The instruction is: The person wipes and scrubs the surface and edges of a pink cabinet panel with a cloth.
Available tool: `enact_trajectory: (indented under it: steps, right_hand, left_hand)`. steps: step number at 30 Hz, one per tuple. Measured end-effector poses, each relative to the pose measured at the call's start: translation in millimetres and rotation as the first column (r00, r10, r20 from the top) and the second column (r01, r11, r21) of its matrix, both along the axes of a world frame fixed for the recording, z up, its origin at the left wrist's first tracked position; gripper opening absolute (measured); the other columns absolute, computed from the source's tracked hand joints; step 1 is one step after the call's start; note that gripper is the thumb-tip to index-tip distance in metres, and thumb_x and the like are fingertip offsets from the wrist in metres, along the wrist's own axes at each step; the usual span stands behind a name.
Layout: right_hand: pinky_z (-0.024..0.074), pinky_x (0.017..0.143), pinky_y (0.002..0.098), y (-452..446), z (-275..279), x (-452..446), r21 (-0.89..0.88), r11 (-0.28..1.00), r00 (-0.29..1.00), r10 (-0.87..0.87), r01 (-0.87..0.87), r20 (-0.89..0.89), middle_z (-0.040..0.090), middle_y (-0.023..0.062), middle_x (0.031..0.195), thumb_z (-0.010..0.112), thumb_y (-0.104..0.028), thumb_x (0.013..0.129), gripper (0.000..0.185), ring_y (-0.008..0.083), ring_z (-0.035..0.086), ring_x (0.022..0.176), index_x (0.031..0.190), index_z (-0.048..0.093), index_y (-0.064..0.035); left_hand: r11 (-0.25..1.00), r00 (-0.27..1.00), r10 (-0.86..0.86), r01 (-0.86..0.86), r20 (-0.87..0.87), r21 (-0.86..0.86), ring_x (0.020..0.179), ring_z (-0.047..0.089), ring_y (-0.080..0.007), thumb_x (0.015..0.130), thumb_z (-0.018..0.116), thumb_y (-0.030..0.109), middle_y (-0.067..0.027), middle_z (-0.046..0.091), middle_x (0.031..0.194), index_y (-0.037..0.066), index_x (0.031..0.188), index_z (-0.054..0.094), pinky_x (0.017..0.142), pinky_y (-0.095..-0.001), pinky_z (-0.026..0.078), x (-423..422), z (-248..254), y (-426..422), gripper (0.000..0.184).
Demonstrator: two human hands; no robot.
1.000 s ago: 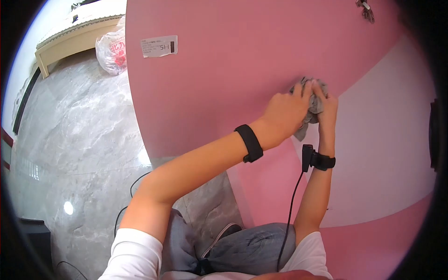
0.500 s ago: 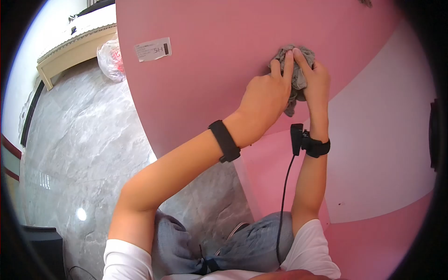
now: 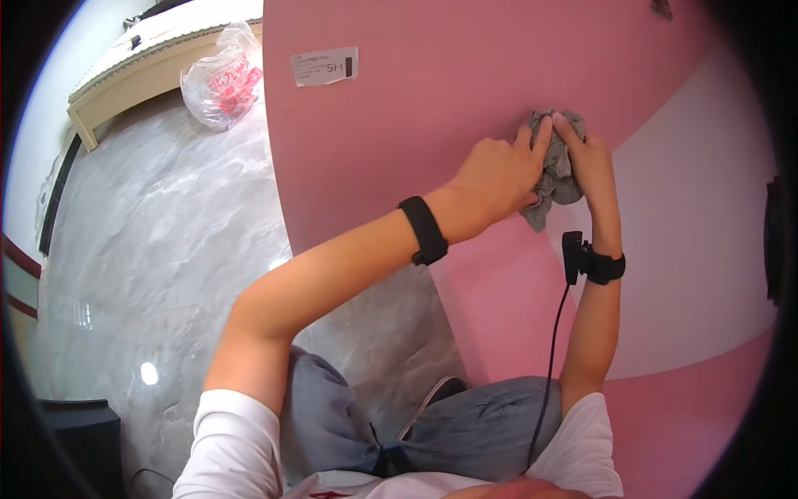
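A crumpled grey cloth [image 3: 559,170] is pressed against the pink panel [image 3: 416,91], near where it meets a pale curved area. My left hand [image 3: 503,175] reaches in from the left and grips the cloth, its fingertips on the top of it. From the right, my right hand [image 3: 592,162] holds the other side of the same cloth. The fingertips of both hands nearly meet on the cloth. Each wrist wears a black strap, and the right one carries a small black device with a cable.
A white label [image 3: 324,66] is stuck on the panel's upper left. A plastic bag [image 3: 223,81] with red print lies on the marble floor [image 3: 166,208] beside a cream bed frame [image 3: 141,79]. At the lower left is a black object [image 3: 79,441].
Over the last half second both hands and the cloth have shifted right and slightly down in view. The view itself has shifted too, and more of the plastic bag shows.
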State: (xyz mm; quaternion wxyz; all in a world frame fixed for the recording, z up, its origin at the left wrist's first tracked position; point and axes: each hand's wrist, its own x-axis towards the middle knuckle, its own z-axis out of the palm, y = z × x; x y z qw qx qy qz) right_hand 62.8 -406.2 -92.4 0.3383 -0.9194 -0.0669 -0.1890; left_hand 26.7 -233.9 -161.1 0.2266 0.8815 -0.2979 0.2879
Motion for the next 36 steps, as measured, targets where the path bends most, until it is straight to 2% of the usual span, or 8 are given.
enact_trajectory:
  steps: [6, 16, 18, 22, 26, 27, 33, 36]
  right_hand:
    - [0.0481, 0.070, 0.0353, 42, -22, 6, 0.242, 0.935, 0.963, 0.234, -0.261, 0.132, 0.063, 0.0071, 0.072, 0.064, -0.045, 0.101, 0.049, 0.0131, 0.056, 0.073, 0.096, 0.070, 0.0035]
    - [0.0457, 0.063, 0.0431, 128, -17, -41, 0.110, 0.959, 0.946, 0.231, -0.261, 0.229, 0.060, 0.0212, 0.068, 0.059, -0.047, 0.101, 0.056, 0.0326, 0.057, 0.062, 0.084, 0.065, 0.0058]
    - [0.0456, 0.062, 0.0445, 143, -10, -51, 0.079, 0.958, 0.939, 0.250, -0.275, 0.238, 0.060, 0.0224, 0.067, 0.060, -0.047, 0.101, 0.056, 0.0355, 0.058, 0.062, 0.082, 0.064, 0.0053]
    - [0.0453, 0.058, 0.0479, 186, 15, -70, -0.089, 0.966, 0.927, 0.259, -0.244, 0.271, 0.060, 0.0243, 0.064, 0.061, -0.046, 0.099, 0.055, 0.0431, 0.059, 0.060, 0.075, 0.064, 0.0042]
    - [0.0460, 0.057, 0.0486, 225, 34, -80, -0.081, 0.964, 0.929, 0.264, -0.252, 0.259, 0.060, 0.0231, 0.061, 0.061, -0.041, 0.098, 0.052, 0.0432, 0.060, 0.059, 0.072, 0.064, 0.0036]
    - [0.0460, 0.057, 0.0486, 217, -1, -81, -0.054, 0.964, 0.926, 0.265, -0.260, 0.269, 0.060, 0.0231, 0.061, 0.061, -0.041, 0.098, 0.052, 0.0432, 0.060, 0.059, 0.072, 0.064, 0.0036]
    - [0.0481, 0.058, 0.0485, 228, 0, -85, -0.108, 0.952, 0.900, 0.305, -0.286, 0.310, 0.062, 0.0228, 0.063, 0.063, -0.037, 0.097, 0.046, 0.0433, 0.062, 0.061, 0.074, 0.066, 0.0033]
    - [0.0493, 0.059, 0.0488, 245, -5, -85, -0.086, 0.931, 0.826, 0.356, -0.356, 0.438, 0.065, 0.0225, 0.068, 0.064, -0.035, 0.096, 0.043, 0.0430, 0.064, 0.063, 0.077, 0.067, 0.0033]
  left_hand:
    - [0.991, 0.991, 0.119, -0.123, 0.063, 0.060, 0.077, 0.071, -0.0367, 0.077, 0.087, 0.032, -0.0191, 0.063, 0.112, -0.007, 0.150, 0.039, 0.067, -0.0432, 0.056, -32, 19, 50, 0.096]
    - [0.881, 0.914, 0.380, -0.404, 0.141, 0.247, 0.076, 0.070, -0.0298, 0.081, 0.082, 0.026, -0.0157, 0.064, 0.107, -0.008, 0.150, 0.041, 0.063, -0.0367, 0.054, -99, 43, 101, 0.087]
    - [0.701, 0.855, 0.487, -0.503, 0.177, 0.505, 0.107, 0.062, -0.0185, 0.078, 0.078, 0.021, -0.0165, 0.059, 0.141, -0.012, 0.152, 0.039, 0.064, -0.0269, 0.053, -117, 54, 104, 0.090]
    - [0.581, 0.782, 0.613, -0.539, 0.107, 0.610, 0.116, 0.056, -0.0176, 0.079, 0.077, 0.025, -0.0169, 0.050, 0.154, -0.013, 0.154, 0.034, 0.065, -0.0255, 0.052, -143, 87, 118, 0.095]
    - [0.356, 0.655, 0.729, -0.609, 0.197, 0.709, 0.111, 0.056, -0.0155, 0.083, 0.074, 0.032, -0.0146, 0.055, 0.146, -0.013, 0.155, 0.032, 0.064, -0.0237, 0.051, -156, 109, 139, 0.095]
    - [0.278, 0.630, 0.737, -0.611, 0.243, 0.741, 0.110, 0.056, -0.0145, 0.085, 0.074, 0.035, -0.0131, 0.058, 0.140, -0.013, 0.155, 0.032, 0.063, -0.0224, 0.050, -158, 76, 129, 0.094]
    - [0.406, 0.619, 0.768, -0.669, 0.164, 0.623, 0.103, 0.057, -0.0089, 0.086, 0.073, 0.041, -0.0032, 0.062, 0.106, -0.014, 0.153, 0.034, 0.059, -0.0200, 0.049, -163, 69, 140, 0.095]
    - [0.334, 0.579, 0.794, -0.670, 0.185, 0.663, 0.090, 0.059, -0.0067, 0.087, 0.073, 0.039, -0.0033, 0.060, 0.101, -0.013, 0.153, 0.035, 0.056, -0.0203, 0.049, -167, 71, 150, 0.092]
